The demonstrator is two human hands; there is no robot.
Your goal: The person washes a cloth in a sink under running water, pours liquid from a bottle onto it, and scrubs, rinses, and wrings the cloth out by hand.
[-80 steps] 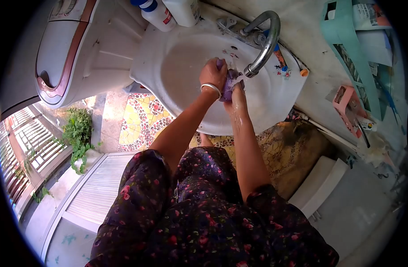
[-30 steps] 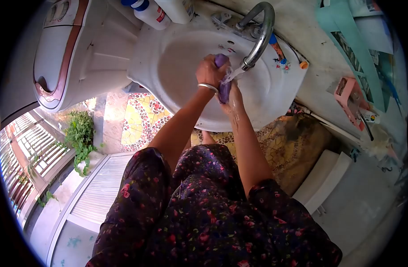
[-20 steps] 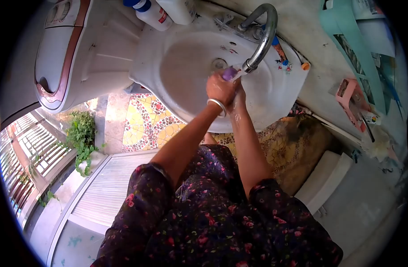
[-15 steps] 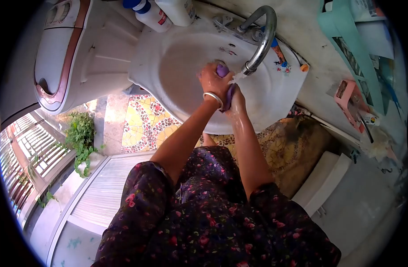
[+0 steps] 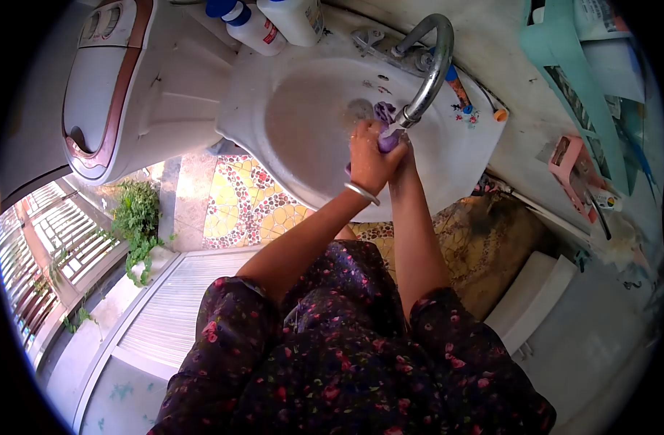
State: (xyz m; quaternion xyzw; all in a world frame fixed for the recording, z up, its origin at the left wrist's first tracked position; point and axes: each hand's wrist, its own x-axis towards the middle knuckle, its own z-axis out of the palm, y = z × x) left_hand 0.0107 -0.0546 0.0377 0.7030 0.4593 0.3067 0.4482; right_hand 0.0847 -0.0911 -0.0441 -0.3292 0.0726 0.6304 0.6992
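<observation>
Water runs from the curved metal faucet [image 5: 442, 61] onto a wet purple cloth [image 5: 387, 139] over the white sink [image 5: 295, 130]. My left hand [image 5: 372, 156], with a pale bangle at its wrist, is closed on the cloth, and a bunched end sticks out beyond the fingers toward the faucet base. Pressed close on the other side, my right hand [image 5: 404, 158] also grips the cloth, its fingers partly hidden behind my left hand. The grey drain [image 5: 360, 109] shows just beyond the hands.
Two white bottles, one with a blue cap [image 5: 253, 29], stand at the sink's back left. A washing machine [image 5: 103, 87] is at the left. An orange-and-blue tube [image 5: 458, 90] lies on the right rim. Green [image 5: 574, 80] and pink [image 5: 574, 174] plastic holders are at the right.
Both hands have shifted to the right, closer together under the faucet. The cloth has changed shape in them, and a crumpled end now shows beyond the fingers. The drain is more exposed.
</observation>
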